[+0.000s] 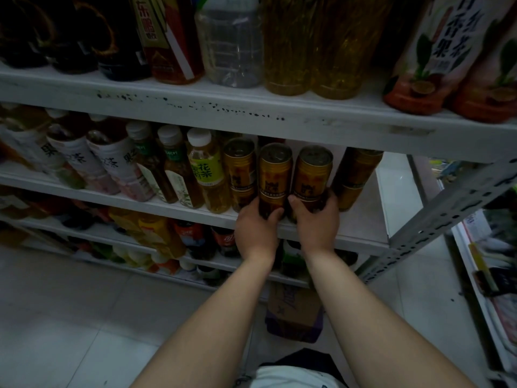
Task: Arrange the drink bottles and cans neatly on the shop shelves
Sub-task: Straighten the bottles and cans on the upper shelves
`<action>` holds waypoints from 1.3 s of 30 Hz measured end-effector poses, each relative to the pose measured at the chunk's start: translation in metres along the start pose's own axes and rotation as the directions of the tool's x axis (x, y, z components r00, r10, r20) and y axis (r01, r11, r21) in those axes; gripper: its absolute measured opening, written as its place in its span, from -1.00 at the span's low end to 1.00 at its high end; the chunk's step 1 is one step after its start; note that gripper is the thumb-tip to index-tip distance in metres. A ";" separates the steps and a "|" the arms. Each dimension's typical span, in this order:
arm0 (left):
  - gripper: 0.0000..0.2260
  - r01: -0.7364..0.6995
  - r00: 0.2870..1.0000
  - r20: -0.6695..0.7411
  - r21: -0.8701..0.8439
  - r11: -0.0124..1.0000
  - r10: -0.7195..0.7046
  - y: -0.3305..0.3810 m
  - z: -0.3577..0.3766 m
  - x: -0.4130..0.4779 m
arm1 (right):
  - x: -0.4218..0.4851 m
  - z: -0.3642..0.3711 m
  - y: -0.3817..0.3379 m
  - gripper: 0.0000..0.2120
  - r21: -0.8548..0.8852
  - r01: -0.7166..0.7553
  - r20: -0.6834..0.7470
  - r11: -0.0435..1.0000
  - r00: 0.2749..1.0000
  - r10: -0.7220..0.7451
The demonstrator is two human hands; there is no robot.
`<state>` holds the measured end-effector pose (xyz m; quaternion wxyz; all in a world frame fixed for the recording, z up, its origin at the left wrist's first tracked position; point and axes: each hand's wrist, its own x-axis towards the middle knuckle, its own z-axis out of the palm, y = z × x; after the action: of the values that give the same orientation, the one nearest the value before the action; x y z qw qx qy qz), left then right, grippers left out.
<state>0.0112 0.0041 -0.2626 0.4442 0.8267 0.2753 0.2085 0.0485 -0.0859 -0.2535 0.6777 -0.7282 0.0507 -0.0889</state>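
Two tall gold cans stand at the front edge of the middle shelf (pixel 361 242). My left hand (pixel 256 231) grips the base of the left gold can (pixel 274 175). Around the base of the right gold can (pixel 312 176) curl the fingers of my right hand (pixel 317 219). Another gold can (pixel 240 166) stands just left of them, and a stack of gold cans (pixel 355 175) stands to the right, further back. Yellow-labelled tea bottles (pixel 205 169) stand in a row left of the cans.
The top shelf (pixel 251 113) holds big bottles, among them a clear one (pixel 233 43) and amber ones (pixel 313 46). Lower shelves carry mixed bottles (pixel 193 239). A cardboard box (pixel 293 312) sits on the tiled floor below my arms. A slotted metal upright (pixel 436 219) bounds the shelf on the right.
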 end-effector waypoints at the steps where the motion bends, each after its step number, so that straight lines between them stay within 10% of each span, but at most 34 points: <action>1: -0.68 -0.008 1.000 -0.003 0.017 1.000 0.008 -0.001 0.000 0.001 | 0.000 0.000 0.000 -0.47 0.005 0.004 0.001 1.000 1.000 -0.004; 9: -0.64 0.001 1.000 -0.008 -0.007 1.000 -0.001 -0.004 0.001 0.000 | -0.004 -0.011 0.001 -0.46 -0.026 -0.005 0.076 1.000 0.997 0.007; 14: -0.73 0.008 0.999 0.032 0.087 0.996 -0.010 -0.021 -0.009 -0.001 | 0.013 -0.061 0.003 -0.60 -0.017 0.046 -0.237 0.999 0.970 -0.049; 18: -0.76 0.027 0.996 0.078 0.134 0.991 -0.038 -0.022 -0.013 -0.002 | 0.067 -0.085 -0.008 -0.27 -0.116 -0.106 -0.002 0.988 0.994 0.106; 24: -0.80 0.025 0.981 0.185 0.141 0.990 -0.051 -0.019 -0.021 0.004 | 0.088 -0.092 -0.009 -0.49 -0.159 -0.158 0.222 0.975 0.956 0.191; 39: -0.86 0.021 0.980 0.197 0.066 0.998 -0.034 -0.028 -0.035 -0.005 | 0.018 -0.068 -0.008 -0.69 -0.203 0.094 -0.064 0.975 0.992 -0.109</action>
<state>-0.0207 0.0354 -0.2687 0.4460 0.8531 0.2474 0.1101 0.0521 -0.1553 -0.2400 0.5935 -0.7902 0.0474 -0.1452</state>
